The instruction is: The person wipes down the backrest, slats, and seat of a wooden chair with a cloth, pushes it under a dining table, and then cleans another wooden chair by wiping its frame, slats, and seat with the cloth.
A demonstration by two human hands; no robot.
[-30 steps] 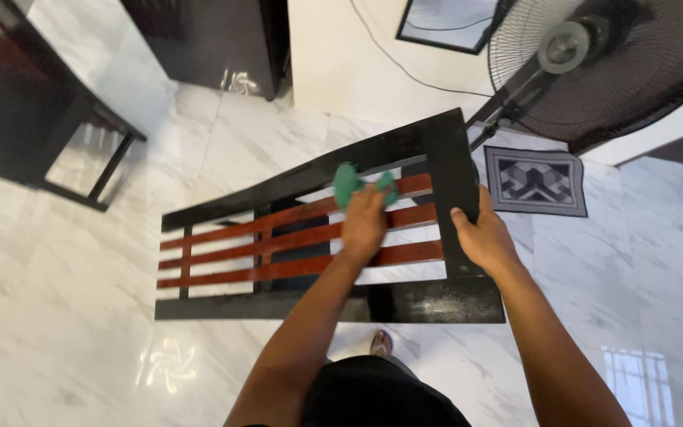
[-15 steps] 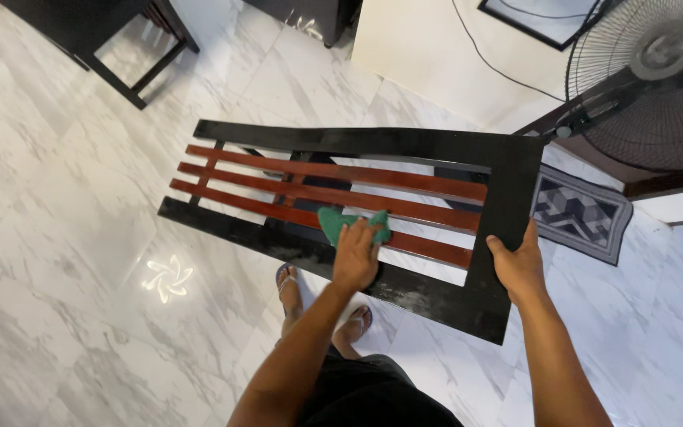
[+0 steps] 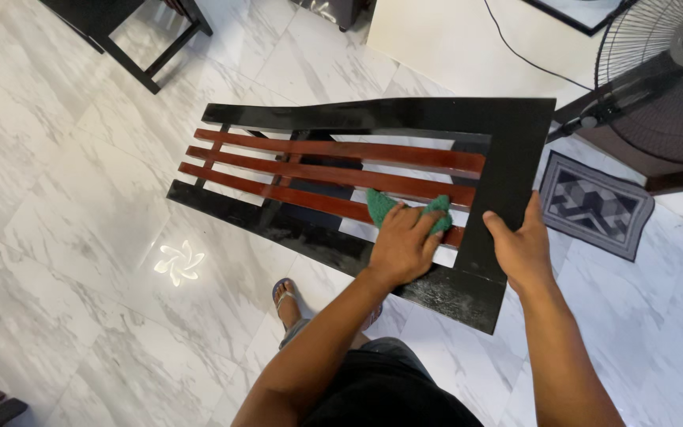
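A long bench back panel (image 3: 357, 116) with a glossy black frame and three reddish-brown slats stands tilted over the marble floor in front of me. My left hand (image 3: 402, 247) presses a green cloth (image 3: 381, 206) onto the nearest slat, close to the panel's right end. My right hand (image 3: 520, 248) grips the wide black end piece (image 3: 515, 150), thumb on its face. The lower black rail (image 3: 444, 294) under my hands looks dusty and smeared.
A standing fan (image 3: 666, 71) is at the upper right, with a patterned grey mat (image 3: 594, 204) beneath it. A cable (image 3: 515, 49) runs across a white surface. Dark furniture legs (image 3: 148, 59) are at the upper left. My sandalled foot (image 3: 288, 299) is below the panel.
My left hand slid the green cloth to the right along the lower slat, toward my right hand. The view shifted slightly; my right hand kept its grip on the end piece.
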